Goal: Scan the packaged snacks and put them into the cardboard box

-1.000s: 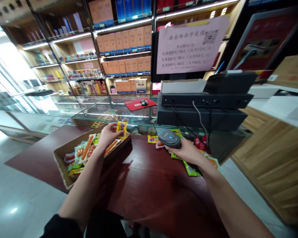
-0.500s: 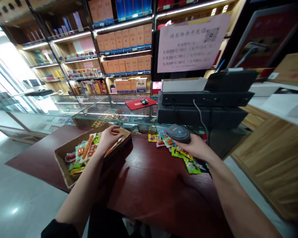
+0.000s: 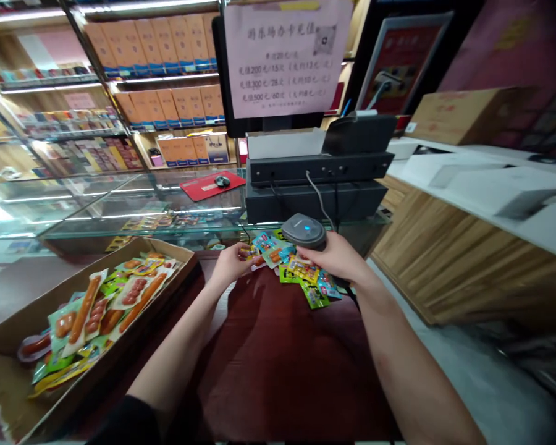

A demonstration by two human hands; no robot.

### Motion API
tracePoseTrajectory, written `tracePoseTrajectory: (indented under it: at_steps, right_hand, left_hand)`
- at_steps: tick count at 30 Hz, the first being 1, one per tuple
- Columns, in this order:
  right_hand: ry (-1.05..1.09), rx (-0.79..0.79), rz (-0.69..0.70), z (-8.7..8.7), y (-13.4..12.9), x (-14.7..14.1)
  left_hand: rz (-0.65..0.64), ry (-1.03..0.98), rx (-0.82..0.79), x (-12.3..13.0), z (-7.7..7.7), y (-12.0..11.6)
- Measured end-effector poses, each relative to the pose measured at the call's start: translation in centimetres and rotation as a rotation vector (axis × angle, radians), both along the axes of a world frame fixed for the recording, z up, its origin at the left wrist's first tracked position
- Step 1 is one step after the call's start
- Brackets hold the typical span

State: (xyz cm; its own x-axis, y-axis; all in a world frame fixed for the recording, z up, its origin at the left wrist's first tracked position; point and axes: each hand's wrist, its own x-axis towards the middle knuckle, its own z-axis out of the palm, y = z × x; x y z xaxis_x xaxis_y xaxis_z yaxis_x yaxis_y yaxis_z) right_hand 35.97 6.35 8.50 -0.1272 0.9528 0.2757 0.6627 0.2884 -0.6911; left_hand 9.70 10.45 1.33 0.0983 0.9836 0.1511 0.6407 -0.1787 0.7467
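My right hand (image 3: 340,256) is wrapped around a dark grey barcode scanner (image 3: 304,231) with a small blue light, held over a pile of snack packets (image 3: 299,267) on the dark red table. Green, yellow and blue wrappers show in the pile, some with sausages inside. At the pile's left edge, my left hand (image 3: 231,264) has its fingers closed on a small yellow snack packet (image 3: 251,251); the fingertips are partly hidden. To the left stands an open cardboard box (image 3: 9,327) holding packaged sausages (image 3: 84,309) and other bright packets.
Behind the table runs a glass display counter (image 3: 97,213) with a red mouse pad (image 3: 199,188) and a mouse (image 3: 222,181). A black cash drawer (image 3: 315,201) sits behind the pile, below a paper sign (image 3: 285,62). A wooden cabinet (image 3: 435,247) stands at the right.
My left hand has left the cardboard box and moved right to the packet pile. The view has turned rightward. My right hand still holds the scanner above the pile.
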Motion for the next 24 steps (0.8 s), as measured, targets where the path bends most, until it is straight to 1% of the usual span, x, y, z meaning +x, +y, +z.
tracePoseTrajectory:
  at_steps: [2,6,8,10,13,20,24]
  right_hand:
    - [-0.004,-0.008,-0.004,0.2,-0.1,0.1]
    - [0.003,-0.039,-0.016,0.5,-0.3,-0.1]
    - [0.018,-0.031,-0.008,0.3,-0.3,-0.2]
    - [0.033,-0.018,0.005,0.1,-0.2,-0.3]
    - [0.038,-0.012,0.012,0.0,-0.2,-0.3]
    - [0.023,-0.016,0.001,-0.3,-0.1,-0.5]
    - [0.014,-0.029,0.026,-0.5,-0.2,-1.2]
  left_hand:
    - [-0.051,0.084,0.048,1.4,-0.3,0.2]
    - [-0.155,0.337,0.237,4.4,-0.5,0.3]
    - [-0.192,0.44,0.279,5.8,-0.8,0.3]
    - [-0.21,0.514,0.268,6.8,-1.0,0.3]
    - [-0.18,0.581,0.214,7.8,-1.2,0.4]
    - [-0.156,0.681,0.179,9.1,-1.7,0.5]
    - [-0.123,0.677,0.173,9.3,-2.0,0.7]
